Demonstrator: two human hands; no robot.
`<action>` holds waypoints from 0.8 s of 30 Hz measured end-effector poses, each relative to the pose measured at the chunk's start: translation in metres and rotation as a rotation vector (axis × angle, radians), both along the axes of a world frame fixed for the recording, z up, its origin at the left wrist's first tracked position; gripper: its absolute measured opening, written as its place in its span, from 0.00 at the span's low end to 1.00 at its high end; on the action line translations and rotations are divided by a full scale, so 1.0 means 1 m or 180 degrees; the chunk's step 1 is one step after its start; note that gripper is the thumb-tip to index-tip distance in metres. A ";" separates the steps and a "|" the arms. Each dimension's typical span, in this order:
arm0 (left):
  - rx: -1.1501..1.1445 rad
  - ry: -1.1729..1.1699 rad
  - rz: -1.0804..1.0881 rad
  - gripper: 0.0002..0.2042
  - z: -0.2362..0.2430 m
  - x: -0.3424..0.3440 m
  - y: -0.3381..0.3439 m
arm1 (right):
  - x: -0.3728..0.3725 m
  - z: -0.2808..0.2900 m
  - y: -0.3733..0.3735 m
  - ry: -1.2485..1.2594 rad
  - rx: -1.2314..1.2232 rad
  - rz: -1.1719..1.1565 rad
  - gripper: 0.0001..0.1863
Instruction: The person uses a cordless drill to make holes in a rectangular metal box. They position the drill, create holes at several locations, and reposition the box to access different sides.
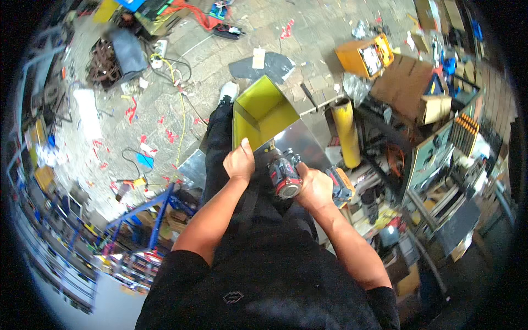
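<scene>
Grasping a box [265, 107] by its edge, the left hand [239, 164] has open floor [159, 93] leftward; the right hand [315, 188] clutches a drill [284, 177].

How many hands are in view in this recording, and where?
2: the left hand grips the near edge of the yellow-lined metal box; the right hand holds the power drill.

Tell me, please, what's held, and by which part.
Right hand: red-and-black power drill, by its handle. Left hand: yellow-lined metal box, by its near rim.
</scene>
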State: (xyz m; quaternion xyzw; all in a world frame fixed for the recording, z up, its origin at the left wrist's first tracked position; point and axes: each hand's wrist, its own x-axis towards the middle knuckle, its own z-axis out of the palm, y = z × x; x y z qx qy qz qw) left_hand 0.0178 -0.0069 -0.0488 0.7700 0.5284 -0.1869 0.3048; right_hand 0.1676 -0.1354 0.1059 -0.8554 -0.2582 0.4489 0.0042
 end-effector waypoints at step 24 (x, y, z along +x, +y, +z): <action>-0.3017 0.0293 0.0164 0.35 0.119 0.035 0.081 | -0.093 0.003 0.028 -0.0641 0.0340 -0.2250 0.10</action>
